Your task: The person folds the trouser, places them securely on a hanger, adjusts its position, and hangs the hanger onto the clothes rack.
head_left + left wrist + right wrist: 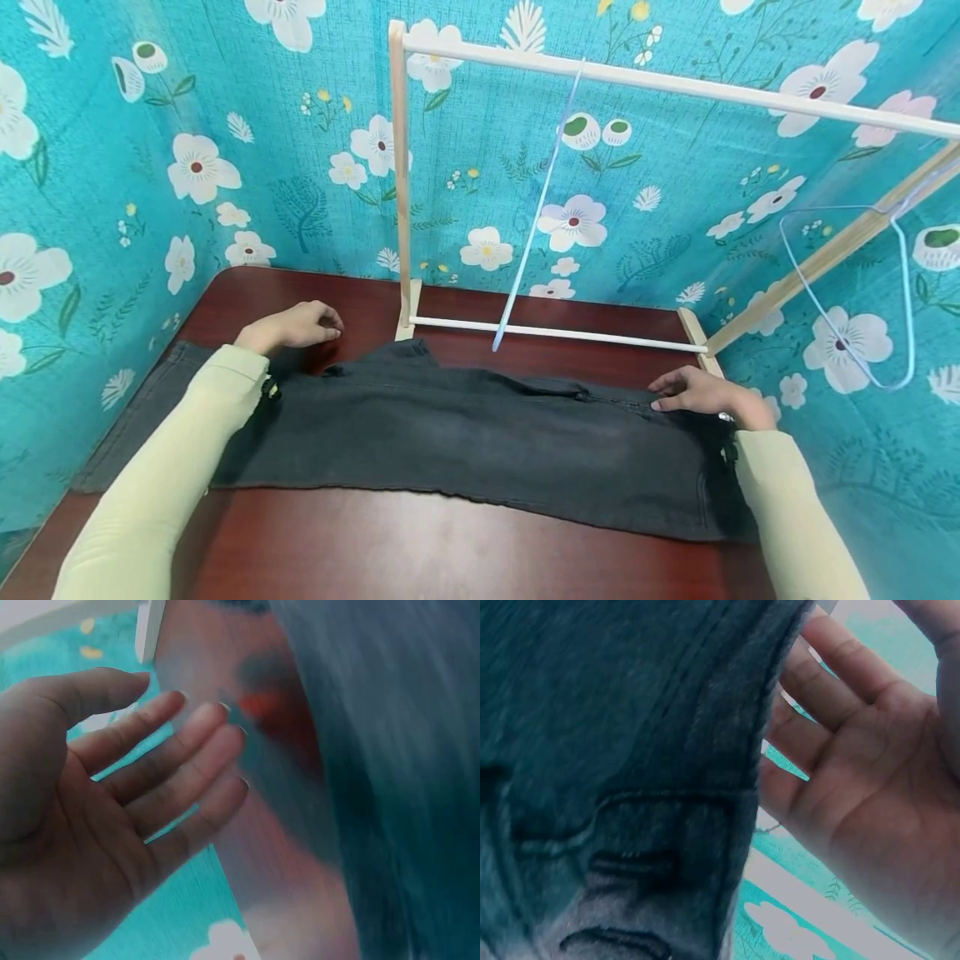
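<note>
The dark trousers [450, 442] stretch from nine to three o'clock across the surface [360, 542]. The left hand [296, 325], relaxed and empty, hovers beyond their far edge towards ten; the right hand [697, 392], nearer, has loose fingers at that edge just before three, thumb apart.

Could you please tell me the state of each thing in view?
Dark garment: spread lengthwise across the table, slightly wrinkled
Left hand: relaxed, holding nothing
Right hand: fingers at the garment's edge, thumb apart
Rack: upright
Middle hanger: hanging from the rack, bare
Right hanger: hanging, bare
</note>
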Demonstrator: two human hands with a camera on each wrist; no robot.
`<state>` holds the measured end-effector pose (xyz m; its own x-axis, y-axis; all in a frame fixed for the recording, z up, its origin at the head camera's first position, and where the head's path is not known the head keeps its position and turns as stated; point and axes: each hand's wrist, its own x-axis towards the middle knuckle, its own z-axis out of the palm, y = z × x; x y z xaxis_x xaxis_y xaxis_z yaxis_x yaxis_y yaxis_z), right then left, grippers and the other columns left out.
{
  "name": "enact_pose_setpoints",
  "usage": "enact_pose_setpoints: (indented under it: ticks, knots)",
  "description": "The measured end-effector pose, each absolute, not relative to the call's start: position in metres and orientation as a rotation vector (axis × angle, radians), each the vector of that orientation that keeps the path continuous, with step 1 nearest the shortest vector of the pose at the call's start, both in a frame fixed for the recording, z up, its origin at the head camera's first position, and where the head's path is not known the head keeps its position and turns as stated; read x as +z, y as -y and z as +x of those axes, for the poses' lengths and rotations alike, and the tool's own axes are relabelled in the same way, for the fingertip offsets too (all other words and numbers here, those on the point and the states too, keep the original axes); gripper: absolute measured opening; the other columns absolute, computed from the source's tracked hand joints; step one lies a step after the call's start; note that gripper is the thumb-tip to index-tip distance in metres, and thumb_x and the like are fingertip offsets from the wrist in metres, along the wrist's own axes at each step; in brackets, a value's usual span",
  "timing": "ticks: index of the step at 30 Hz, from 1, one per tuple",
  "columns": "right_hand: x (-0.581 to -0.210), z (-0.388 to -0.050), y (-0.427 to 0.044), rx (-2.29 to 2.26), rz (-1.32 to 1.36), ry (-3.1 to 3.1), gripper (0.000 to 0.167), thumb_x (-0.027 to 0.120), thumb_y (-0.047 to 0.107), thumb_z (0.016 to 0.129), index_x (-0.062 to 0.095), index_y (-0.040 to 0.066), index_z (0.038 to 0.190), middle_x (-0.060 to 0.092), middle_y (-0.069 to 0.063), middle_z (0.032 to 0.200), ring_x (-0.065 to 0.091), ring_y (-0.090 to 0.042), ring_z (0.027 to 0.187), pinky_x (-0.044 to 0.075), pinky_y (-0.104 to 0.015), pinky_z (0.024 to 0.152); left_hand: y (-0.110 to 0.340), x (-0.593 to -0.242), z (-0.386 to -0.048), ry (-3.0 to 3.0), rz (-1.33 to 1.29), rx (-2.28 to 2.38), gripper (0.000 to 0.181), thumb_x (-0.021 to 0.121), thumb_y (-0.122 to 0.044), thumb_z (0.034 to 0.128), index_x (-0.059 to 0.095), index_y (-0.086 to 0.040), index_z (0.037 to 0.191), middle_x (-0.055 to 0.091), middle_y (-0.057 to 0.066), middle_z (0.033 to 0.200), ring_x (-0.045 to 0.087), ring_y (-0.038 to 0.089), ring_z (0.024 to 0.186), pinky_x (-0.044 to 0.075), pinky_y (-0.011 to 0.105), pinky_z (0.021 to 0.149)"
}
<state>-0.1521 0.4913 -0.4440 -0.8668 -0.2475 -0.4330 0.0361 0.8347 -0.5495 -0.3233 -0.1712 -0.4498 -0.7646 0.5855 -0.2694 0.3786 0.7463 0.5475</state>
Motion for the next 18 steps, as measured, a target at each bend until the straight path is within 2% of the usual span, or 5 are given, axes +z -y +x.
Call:
enact_pose_setpoints:
  ticks: [5,8,12,18]
  knots:
    - [-0.445,-0.156,-0.488,-0.743,-0.185,-2.499,0.044,0.077,0.019,0.092,0.066,-0.010,0.123,0.070,-0.023,0.119,0.066,-0.036,0.109,0.056,-0.048,0.091,0.150,-0.454,-0.323,-2.452,0.795,0.759,0.024,0.056,-0.011,0.1028,0.069,0.005,0.116,0.070,0.018,0.104,0.062,0.024,0.085,0.051,0.037,0.077]
    - [-0.446,-0.158,-0.485,-0.730,-0.216,-2.495,0.041,0.078,0.016,0.090,0.068,-0.009,0.121,0.071,-0.021,0.117,0.066,-0.036,0.108,0.056,-0.051,0.091,0.141,-0.455,-0.321,-2.400,0.800,0.814,0.024,0.056,-0.012,0.1036,0.069,0.006,0.115,0.071,0.018,0.100,0.065,0.026,0.085,0.053,0.035,0.076]
    - [-0.450,-0.160,-0.482,-0.724,-0.226,-2.461,0.036,0.079,0.013,0.087,0.070,-0.006,0.117,0.074,-0.014,0.109,0.066,-0.027,0.101,0.055,-0.044,0.089,0.133,-0.459,-0.318,-2.356,0.787,0.846,0.023,0.058,-0.013,0.1034,0.069,0.004,0.114,0.071,0.015,0.097,0.066,0.026,0.084,0.055,0.033,0.077]
    - [-0.456,-0.163,-0.475,-0.670,-0.182,-2.428,0.027,0.081,0.006,0.084,0.072,-0.001,0.108,0.072,-0.006,0.100,0.064,-0.019,0.091,0.053,-0.039,0.084,0.125,-0.463,-0.310,-2.347,0.852,0.828,0.026,0.067,-0.012,0.0975,0.068,0.003,0.119,0.071,0.011,0.097,0.063,0.020,0.083,0.052,0.032,0.077]
